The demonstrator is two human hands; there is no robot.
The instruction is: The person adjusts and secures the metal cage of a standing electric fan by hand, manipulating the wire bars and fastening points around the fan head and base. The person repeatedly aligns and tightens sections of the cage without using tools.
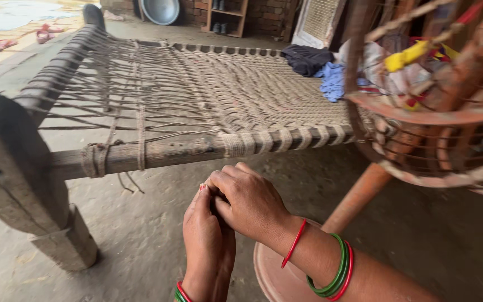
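Both hands, left hand [208, 246] and right hand [247, 201], press together at bottom centre, grip contents hidden, just below the rope-woven cot [208, 95], whose cord looks rough, stiff, best pinched at loose ends [129, 184].

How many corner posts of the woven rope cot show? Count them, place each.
2. A thick weathered wooden post at the near left corner; a dark rounded post at the far left corner. The right-side posts may be hidden behind the rusty wire basket.

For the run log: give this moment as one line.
left hand: pressed to right | right hand: over left, contents hidden | rope cot: ahead, untouched
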